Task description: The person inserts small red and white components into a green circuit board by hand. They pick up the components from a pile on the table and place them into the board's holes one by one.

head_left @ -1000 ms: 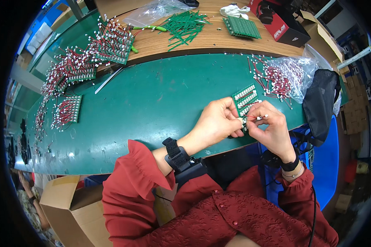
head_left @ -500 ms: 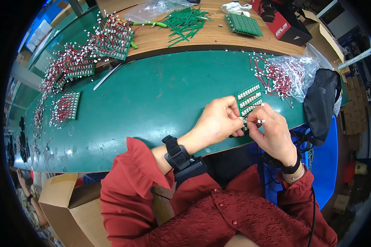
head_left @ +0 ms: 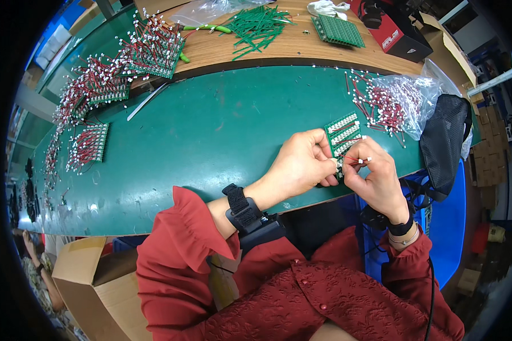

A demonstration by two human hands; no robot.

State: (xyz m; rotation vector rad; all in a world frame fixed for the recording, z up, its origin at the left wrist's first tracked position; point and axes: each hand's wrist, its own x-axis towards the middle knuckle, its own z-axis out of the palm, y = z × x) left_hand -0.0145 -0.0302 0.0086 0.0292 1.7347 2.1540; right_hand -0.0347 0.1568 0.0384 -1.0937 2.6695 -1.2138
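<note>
My left hand (head_left: 307,160) is closed on the left edge of a green circuit board panel (head_left: 343,133), which carries rows of white connectors. At the panel's near end, my right hand (head_left: 375,176) pinches a short red wire lead (head_left: 356,161) with small white plugs at its end. Both hands' fingertips almost meet there and hide the lead's other end. A few red wires lie across the panel's rows. Beyond my right hand, a heap of red leads with white plugs (head_left: 384,105) spills from a clear plastic bag (head_left: 418,105).
Wired panels (head_left: 91,142) and bundles of leads fill the green table's (head_left: 222,125) left side, near tweezers (head_left: 148,102). Green strips (head_left: 260,28) and stacked panels (head_left: 338,31) lie on the wooden shelf (head_left: 290,50). At right are a black pouch (head_left: 446,142) and a blue bin (head_left: 452,227).
My right hand has shifted slightly, and the plugs of the red lead now point farther right. My left hand keeps its hold on the panel, nearly still.
</note>
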